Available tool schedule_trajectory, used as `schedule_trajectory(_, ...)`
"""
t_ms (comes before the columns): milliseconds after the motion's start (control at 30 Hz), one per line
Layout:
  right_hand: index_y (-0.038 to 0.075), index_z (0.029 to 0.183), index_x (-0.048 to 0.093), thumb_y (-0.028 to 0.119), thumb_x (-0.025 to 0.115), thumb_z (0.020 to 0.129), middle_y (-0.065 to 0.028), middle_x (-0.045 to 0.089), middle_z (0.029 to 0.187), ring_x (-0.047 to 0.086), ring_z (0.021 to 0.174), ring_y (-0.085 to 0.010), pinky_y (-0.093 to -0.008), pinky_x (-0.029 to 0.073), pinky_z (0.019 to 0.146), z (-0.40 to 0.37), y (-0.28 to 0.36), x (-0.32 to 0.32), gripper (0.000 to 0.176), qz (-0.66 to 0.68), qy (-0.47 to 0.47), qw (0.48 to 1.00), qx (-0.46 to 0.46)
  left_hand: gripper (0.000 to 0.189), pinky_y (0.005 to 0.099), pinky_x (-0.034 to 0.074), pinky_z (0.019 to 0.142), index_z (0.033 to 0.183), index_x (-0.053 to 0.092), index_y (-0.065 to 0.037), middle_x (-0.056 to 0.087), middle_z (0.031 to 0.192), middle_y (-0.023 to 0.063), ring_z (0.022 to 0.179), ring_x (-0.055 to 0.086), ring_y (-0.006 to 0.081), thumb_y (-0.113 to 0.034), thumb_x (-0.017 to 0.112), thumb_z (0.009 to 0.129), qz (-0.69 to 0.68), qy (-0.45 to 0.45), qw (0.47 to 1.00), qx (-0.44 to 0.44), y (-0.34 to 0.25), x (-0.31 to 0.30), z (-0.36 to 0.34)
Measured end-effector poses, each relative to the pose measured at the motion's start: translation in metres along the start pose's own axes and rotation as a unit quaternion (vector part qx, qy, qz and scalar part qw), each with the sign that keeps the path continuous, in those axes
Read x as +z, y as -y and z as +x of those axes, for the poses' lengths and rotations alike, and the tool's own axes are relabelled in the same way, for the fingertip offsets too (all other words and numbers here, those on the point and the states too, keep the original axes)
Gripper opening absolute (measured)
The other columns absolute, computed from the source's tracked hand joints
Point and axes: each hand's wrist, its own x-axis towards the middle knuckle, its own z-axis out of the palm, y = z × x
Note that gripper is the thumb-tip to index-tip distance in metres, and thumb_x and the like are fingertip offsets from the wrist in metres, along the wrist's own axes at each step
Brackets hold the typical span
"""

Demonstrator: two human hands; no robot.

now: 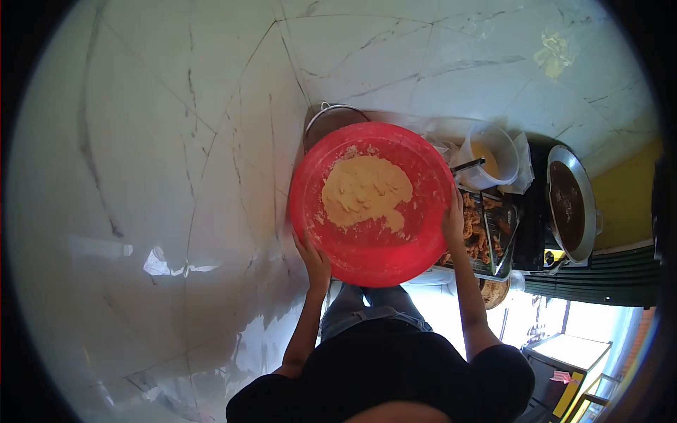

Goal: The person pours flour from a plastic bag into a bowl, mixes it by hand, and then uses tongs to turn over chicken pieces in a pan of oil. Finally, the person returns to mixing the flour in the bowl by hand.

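Note:
A large red basin is held in front of my body, with a heap of pale yellow flour spread on its bottom. My left hand grips the basin's rim at the lower left. On the right side of the rim, my right hand has hold of it too; its fingertips are partly hidden against the basin wall. Just beyond the right hand lies a tray of fried pieces, and a dark handle sticks out near the basin's edge.
Behind the basin stands a metal pot. To the right are a clear plastic tub with yellowish contents and a wide pan of dark liquid on a stove. Marble-patterned wall tiles rise at the left and back.

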Motion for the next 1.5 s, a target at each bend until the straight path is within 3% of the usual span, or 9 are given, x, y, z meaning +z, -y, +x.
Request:
schedule_trajectory(100,0.01,0.133,0.027,-0.007,0.044,0.072,-0.0188,0.028,0.133,0.03,0.123,-0.0364,-0.0411,0.031,0.099,-0.005,0.003,0.01,0.065,-0.072,-0.012,0.997,-0.005,0.065,0.042,0.014,0.105,0.134,0.02,-0.003,0.006,0.139,0.0236,0.13,0.009,0.039,0.007,0.039,0.073,-0.041,0.01,0.999,-0.028,0.007,0.001,-0.001)
schedule_trajectory(200,0.009,0.128,0.036,-0.004,0.046,0.073,-0.0191,0.032,0.129,0.032,0.121,-0.0356,-0.0426,0.03,0.098,-0.002,0.054,0.016,0.057,-0.276,-0.091,0.957,-0.006,0.066,0.0423,0.015,0.105,0.134,0.021,-0.003,0.007,0.139,0.023,0.129,0.011,0.0384,0.005,0.045,0.074,-0.041,0.01,0.999,-0.024,0.0,-0.003,-0.003)
schedule_trajectory(300,0.008,0.121,0.044,0.0,0.052,0.074,-0.0188,0.036,0.125,0.035,0.117,-0.0345,-0.0431,0.03,0.097,0.014,0.07,0.053,0.048,-0.059,-0.051,0.993,-0.088,0.065,0.0436,0.018,0.104,0.133,0.022,0.0,0.012,0.137,0.0248,0.127,0.015,0.0406,0.001,0.051,0.074,-0.051,-0.017,0.998,-0.03,-0.002,-0.003,0.005)
schedule_trajectory(433,0.005,0.108,0.051,0.007,0.057,0.076,-0.0191,0.048,0.108,0.044,0.106,-0.0347,-0.0403,0.036,0.091,0.054,0.026,0.149,0.032,0.109,0.04,0.992,-0.041,0.064,0.0445,0.019,0.103,0.131,0.025,-0.001,0.018,0.135,0.0234,0.125,0.02,0.0398,-0.003,0.056,0.075,-0.041,-0.02,0.999,-0.025,-0.001,-0.004,0.021)
schedule_trajectory(800,0.005,0.106,0.055,0.026,0.054,0.081,-0.0165,0.051,0.106,0.045,0.101,-0.0321,-0.0431,0.036,0.088,0.075,0.032,0.253,0.032,-0.039,0.014,0.997,-0.07,0.057,0.0447,0.02,0.102,0.128,0.033,-0.003,0.024,0.134,0.0187,0.125,0.022,0.035,-0.006,0.058,0.076,0.006,-0.013,1.0,0.007,0.004,-0.002,0.028)
schedule_trajectory(933,0.005,0.112,0.051,0.029,0.055,0.08,-0.0175,0.049,0.111,0.044,0.104,-0.0327,-0.0438,0.033,0.091,0.05,0.04,0.253,0.041,0.001,0.039,0.986,-0.162,0.055,0.046,0.02,0.102,0.126,0.035,-0.003,0.026,0.133,0.0184,0.125,0.023,0.036,-0.006,0.058,0.076,0.004,-0.017,1.0,0.011,0.005,-0.003,0.028)
schedule_trajectory(1033,0.003,0.116,0.047,0.029,0.055,0.08,-0.0203,0.047,0.114,0.043,0.108,-0.0332,-0.0432,0.032,0.094,0.047,0.041,0.222,0.045,0.056,0.155,0.963,-0.211,0.053,0.0476,0.02,0.102,0.125,0.037,-0.003,0.027,0.133,0.0185,0.125,0.022,0.0374,-0.006,0.058,0.076,0.014,-0.013,1.0,0.013,0.001,-0.004,0.03)
schedule_trajectory(1233,0.002,0.118,0.047,0.031,0.054,0.082,-0.022,0.045,0.119,0.042,0.112,-0.0346,-0.0399,0.033,0.096,0.066,0.004,0.213,0.047,0.001,0.025,0.998,-0.065,0.048,0.0494,0.019,0.102,0.121,0.04,-0.004,0.028,0.133,0.018,0.124,0.022,0.0391,-0.007,0.057,0.076,0.024,-0.009,1.0,0.011,0.0,-0.005,0.028)
schedule_trajectory(1500,0.005,0.117,0.049,0.041,0.059,0.077,-0.0215,0.046,0.12,0.043,0.113,-0.034,-0.0391,0.035,0.095,0.044,0.036,0.219,0.055,0.012,0.146,0.986,-0.074,0.045,0.051,0.019,0.102,0.118,0.044,-0.006,0.032,0.131,0.0156,0.124,0.022,0.0386,-0.007,0.058,0.075,0.056,-0.005,0.998,0.021,-0.002,-0.005,0.03)
